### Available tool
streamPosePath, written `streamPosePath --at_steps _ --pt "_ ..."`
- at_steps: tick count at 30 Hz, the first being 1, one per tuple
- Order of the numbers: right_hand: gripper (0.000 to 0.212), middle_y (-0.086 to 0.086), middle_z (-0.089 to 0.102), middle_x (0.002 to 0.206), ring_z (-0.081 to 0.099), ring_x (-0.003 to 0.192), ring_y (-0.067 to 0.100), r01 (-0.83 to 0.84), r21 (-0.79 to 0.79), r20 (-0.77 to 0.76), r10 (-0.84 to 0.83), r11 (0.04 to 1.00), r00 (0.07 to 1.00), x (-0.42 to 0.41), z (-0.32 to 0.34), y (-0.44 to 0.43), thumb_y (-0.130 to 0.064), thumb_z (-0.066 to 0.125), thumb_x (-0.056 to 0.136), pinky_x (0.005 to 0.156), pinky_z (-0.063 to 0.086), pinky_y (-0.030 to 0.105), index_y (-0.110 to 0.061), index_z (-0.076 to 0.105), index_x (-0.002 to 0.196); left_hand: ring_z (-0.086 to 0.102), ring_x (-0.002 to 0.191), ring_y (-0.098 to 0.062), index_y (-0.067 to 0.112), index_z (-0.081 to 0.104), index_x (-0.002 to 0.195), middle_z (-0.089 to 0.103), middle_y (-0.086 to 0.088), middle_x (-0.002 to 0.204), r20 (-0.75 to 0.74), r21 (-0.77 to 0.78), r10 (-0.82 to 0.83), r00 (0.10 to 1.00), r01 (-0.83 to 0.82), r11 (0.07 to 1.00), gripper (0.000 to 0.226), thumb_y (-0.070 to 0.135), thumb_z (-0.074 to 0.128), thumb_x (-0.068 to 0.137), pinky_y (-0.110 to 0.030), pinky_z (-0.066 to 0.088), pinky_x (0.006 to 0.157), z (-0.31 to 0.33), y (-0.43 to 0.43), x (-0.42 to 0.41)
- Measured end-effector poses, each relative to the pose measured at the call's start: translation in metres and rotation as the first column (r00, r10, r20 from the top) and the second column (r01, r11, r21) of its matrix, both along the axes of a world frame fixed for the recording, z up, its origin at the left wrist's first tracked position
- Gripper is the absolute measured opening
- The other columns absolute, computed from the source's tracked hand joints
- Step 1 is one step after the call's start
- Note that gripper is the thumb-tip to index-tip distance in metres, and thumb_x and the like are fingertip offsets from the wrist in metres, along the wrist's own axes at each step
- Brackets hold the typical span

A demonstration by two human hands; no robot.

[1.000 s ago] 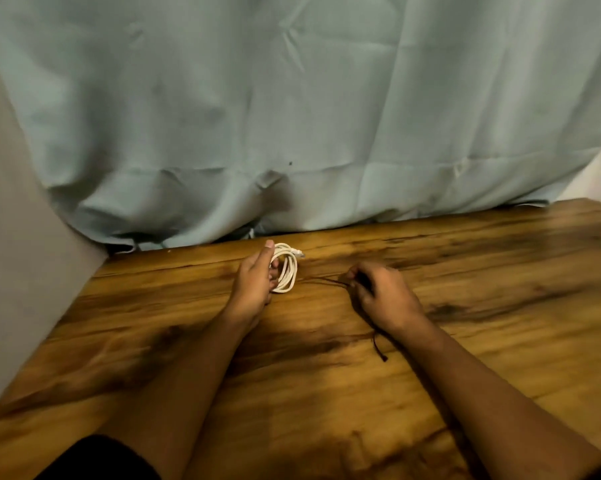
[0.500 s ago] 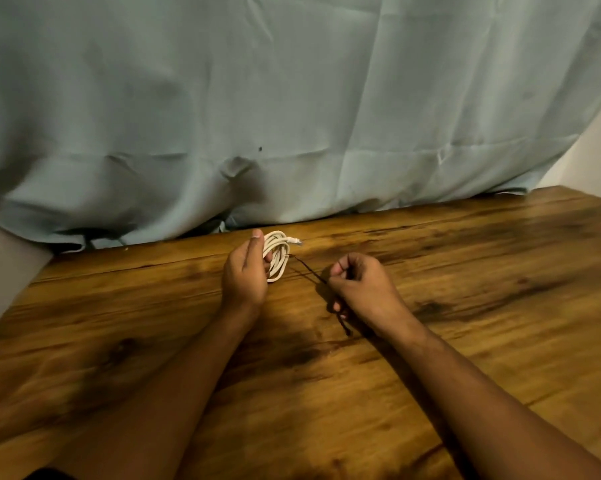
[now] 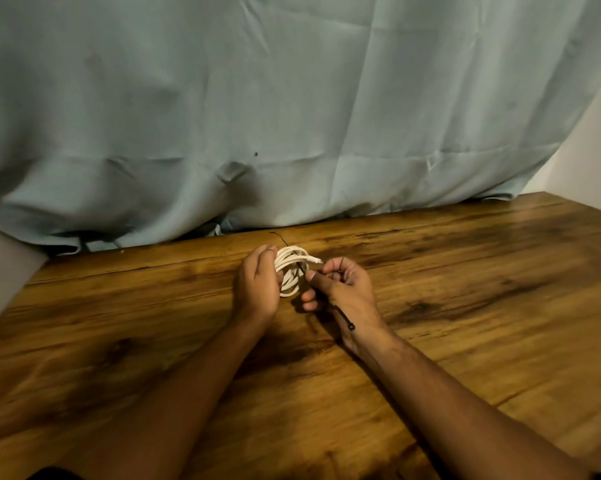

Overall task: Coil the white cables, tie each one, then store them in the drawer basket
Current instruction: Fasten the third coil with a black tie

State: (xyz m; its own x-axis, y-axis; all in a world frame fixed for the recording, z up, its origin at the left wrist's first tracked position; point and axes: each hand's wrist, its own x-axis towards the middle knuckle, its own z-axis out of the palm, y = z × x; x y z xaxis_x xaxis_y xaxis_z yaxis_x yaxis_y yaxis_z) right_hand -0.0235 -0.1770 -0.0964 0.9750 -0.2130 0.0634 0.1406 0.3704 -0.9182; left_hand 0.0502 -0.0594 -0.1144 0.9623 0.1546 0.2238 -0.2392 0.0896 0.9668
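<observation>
White cable (image 3: 289, 268): coiled, held between both hands near the far edge of the wooden table (image 3: 465, 306).
Left hand (image 3: 257, 285): curled round the coil.
Right hand (image 3: 342, 289): fingers curled; black tie (image 3: 342, 317) pinched, laid across the coil.

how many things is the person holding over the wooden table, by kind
coiled white cable: 1, gripped by the left hand
thin black plastic cable tie: 1, pinched by the right hand
total: 2

Your single head-worn wide-angle view looks forward and down, close over the brown wooden tabletop (image 3: 465, 306); the pale blue-grey fabric curtain (image 3: 292, 98) fills its upper half.
</observation>
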Motion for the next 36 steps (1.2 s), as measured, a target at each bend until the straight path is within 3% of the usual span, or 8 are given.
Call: streamPosePath --at_steps 3,9,16,18,21,27,32,36 --pt "0.020 0.009 0.065 0.064 0.062 0.046 0.014 0.001 -0.003 0.016 -0.001 1.000 1.000 0.000 -0.001 0.000 0.009 0.062 0.095 0.043 0.054 0.024 -0.007 0.052 0.101 0.064 0.073 -0.017 0.027 0.069 0.080 0.069 0.006 0.077 0.020 0.021 -0.029 0.999 0.029 0.999 0.028 0.043 0.047 0.084 -0.036 0.051 0.070 -0.001 -0.001 0.001" --pt "0.020 0.013 0.067 0.068 0.066 0.049 0.016 -0.010 0.018 0.020 0.009 1.000 1.000 0.002 -0.003 0.001 0.007 0.065 0.093 0.045 0.055 0.025 -0.008 0.053 0.095 0.068 0.079 -0.017 0.029 0.071 0.082 0.072 0.004 0.084 0.004 0.044 -0.030 1.000 0.030 0.999 0.028 0.046 0.049 0.088 -0.036 0.054 0.076 -0.006 -0.001 0.006" --pt "0.020 0.012 0.068 0.069 0.067 0.050 0.016 -0.031 0.049 0.032 0.029 0.998 0.999 0.003 -0.002 0.001 0.008 0.065 0.093 0.045 0.056 0.024 -0.008 0.053 0.093 0.066 0.078 -0.020 0.028 0.070 0.086 0.073 -0.002 0.087 -0.070 0.048 -0.029 0.997 0.033 0.998 0.027 0.036 0.051 0.102 -0.024 0.042 0.052 -0.002 -0.001 0.008" --pt "0.020 0.013 0.068 0.069 0.066 0.050 0.016 -0.028 0.047 0.024 0.027 0.998 0.999 0.003 -0.002 0.002 0.008 0.065 0.093 0.045 0.056 0.024 -0.007 0.053 0.092 0.065 0.075 -0.027 0.027 0.072 0.082 0.072 -0.001 0.079 -0.052 0.081 -0.037 0.998 0.041 0.996 0.030 0.048 0.052 0.092 -0.029 0.047 0.056 -0.002 -0.001 0.008" --pt "0.020 0.012 0.066 0.067 0.066 0.048 0.016 -0.034 0.033 0.003 0.034 0.999 0.999 0.003 -0.001 0.003 0.009 0.065 0.093 0.045 0.056 0.024 -0.007 0.053 0.092 0.066 0.080 -0.041 0.029 0.068 0.074 0.069 -0.001 0.074 0.050 0.179 -0.063 0.997 0.053 0.982 0.036 0.058 0.048 0.083 -0.053 0.054 0.074 -0.004 0.001 0.006" --pt "0.019 0.013 0.072 0.074 0.071 0.056 0.018 -0.198 0.098 -0.109 0.208 0.975 0.972 0.003 0.005 -0.012 0.010 0.066 0.091 0.051 0.061 0.027 -0.007 0.058 0.095 0.049 0.061 -0.009 0.027 0.056 0.071 0.056 0.013 0.063 0.235 0.372 -0.112 0.965 0.017 0.928 0.034 0.032 0.048 0.104 -0.038 0.042 0.063 0.000 0.008 -0.003" --pt "0.019 0.019 0.076 0.091 0.067 0.056 0.011 -0.389 0.174 -0.204 0.420 0.905 0.885 -0.003 0.014 -0.029 0.009 0.055 0.096 0.054 0.060 0.025 -0.004 0.067 0.100 0.047 0.064 -0.014 0.018 0.056 0.076 0.051 0.005 0.066 0.246 0.392 -0.140 0.959 0.034 0.920 0.033 0.025 0.048 0.106 -0.047 0.044 0.064 0.004 0.016 -0.001" --pt "0.025 0.016 0.077 0.098 0.072 0.068 0.014 -0.433 0.167 -0.138 0.456 0.886 0.879 -0.006 0.021 -0.039 0.008 0.058 0.089 0.065 0.064 0.028 -0.001 0.073 0.108 0.046 0.064 -0.015 0.010 0.054 0.076 0.049 0.000 0.067 0.285 0.410 -0.139 0.949 0.010 0.912 0.034 0.029 0.047 0.104 -0.050 0.044 0.065 0.003 0.021 0.001"
